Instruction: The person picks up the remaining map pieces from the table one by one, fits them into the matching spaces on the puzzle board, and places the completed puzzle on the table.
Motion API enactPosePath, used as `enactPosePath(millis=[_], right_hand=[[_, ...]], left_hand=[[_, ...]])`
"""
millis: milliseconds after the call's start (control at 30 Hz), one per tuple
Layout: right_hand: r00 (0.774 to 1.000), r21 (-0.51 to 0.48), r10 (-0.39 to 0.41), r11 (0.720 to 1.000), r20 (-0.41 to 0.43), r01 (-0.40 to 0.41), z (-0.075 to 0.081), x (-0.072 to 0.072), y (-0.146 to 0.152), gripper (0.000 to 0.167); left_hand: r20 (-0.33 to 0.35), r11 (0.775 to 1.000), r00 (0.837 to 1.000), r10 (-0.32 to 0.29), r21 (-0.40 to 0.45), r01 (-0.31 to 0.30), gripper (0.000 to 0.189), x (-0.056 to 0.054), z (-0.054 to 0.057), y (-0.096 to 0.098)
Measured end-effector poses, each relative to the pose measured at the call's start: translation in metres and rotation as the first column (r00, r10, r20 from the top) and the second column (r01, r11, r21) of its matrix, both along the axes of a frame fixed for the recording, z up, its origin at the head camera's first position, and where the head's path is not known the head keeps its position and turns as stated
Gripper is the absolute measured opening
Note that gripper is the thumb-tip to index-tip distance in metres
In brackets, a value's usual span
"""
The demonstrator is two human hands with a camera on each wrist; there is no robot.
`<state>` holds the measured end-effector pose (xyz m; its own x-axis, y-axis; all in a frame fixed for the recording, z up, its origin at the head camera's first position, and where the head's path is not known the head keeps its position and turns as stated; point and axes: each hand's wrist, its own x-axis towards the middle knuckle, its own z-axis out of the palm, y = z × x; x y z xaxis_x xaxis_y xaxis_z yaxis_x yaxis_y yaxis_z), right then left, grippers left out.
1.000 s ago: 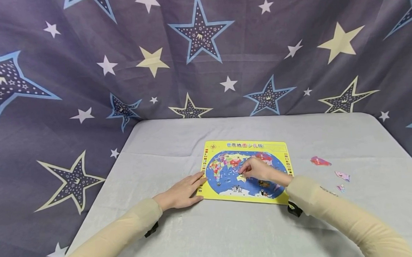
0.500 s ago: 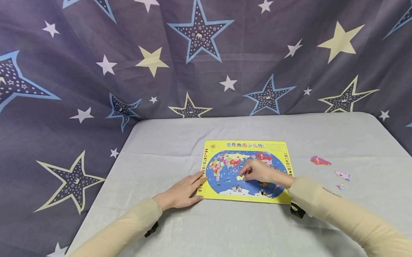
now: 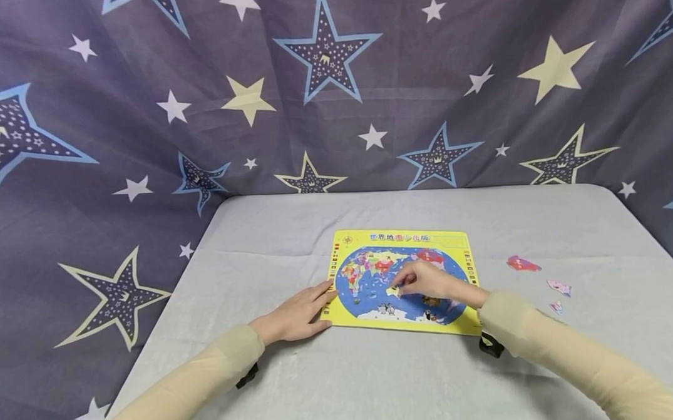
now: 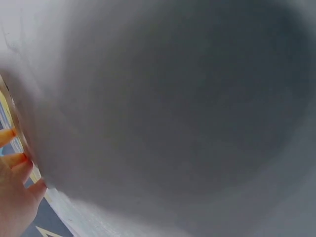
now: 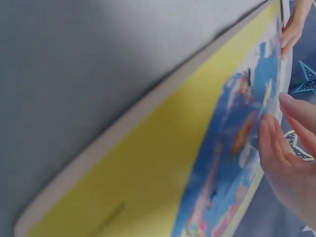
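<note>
A yellow-bordered world map puzzle board (image 3: 352,321) lies flat on the table, its blue oval map in the middle. My left hand (image 3: 297,313) rests at the board's left edge, fingers spread with the tips over the border; the left wrist view catches these fingers (image 4: 19,173) at its lower left. Over the map, my right hand (image 3: 424,280) pinches a small cream puzzle piece (image 3: 393,291), low over the blue area right of centre. The fingertips partly hide that piece. In the right wrist view the right hand (image 5: 291,153) bends its fingers and thumb down to the map.
Right of the board lie a red puzzle piece (image 3: 523,263), a pink-purple piece (image 3: 559,287) and a smaller pink-and-blue piece (image 3: 556,307). A pale cloth covers the table (image 3: 276,388). Behind it hangs a dark star-patterned curtain (image 3: 368,165).
My right wrist and forearm have swung slightly to the right, while the fingertips stay at the cream piece, which has shifted slightly. The left hand stays in place.
</note>
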<state>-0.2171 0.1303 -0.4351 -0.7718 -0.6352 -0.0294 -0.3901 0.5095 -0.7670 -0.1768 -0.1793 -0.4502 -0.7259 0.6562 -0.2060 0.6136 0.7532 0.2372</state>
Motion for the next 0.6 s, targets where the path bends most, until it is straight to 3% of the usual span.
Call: enactPosePath(millis=[367,600], right_hand=[[0.998,0.062,-0.040,0.997,-0.049,0.043,0.016,0.011,0.027,0.021],[0.996,0.085,-0.085,0.993,-0.027,0.087,0.019,0.019,0.050,0.019]], left_hand=[[0.007,1.000,1.000,0.005,0.001,-0.005,0.061,0.000,-0.003,0.000],[0.009,1.000,1.000,0.013,-0.001,-0.013,0.062,0.000,-0.002,0.000]])
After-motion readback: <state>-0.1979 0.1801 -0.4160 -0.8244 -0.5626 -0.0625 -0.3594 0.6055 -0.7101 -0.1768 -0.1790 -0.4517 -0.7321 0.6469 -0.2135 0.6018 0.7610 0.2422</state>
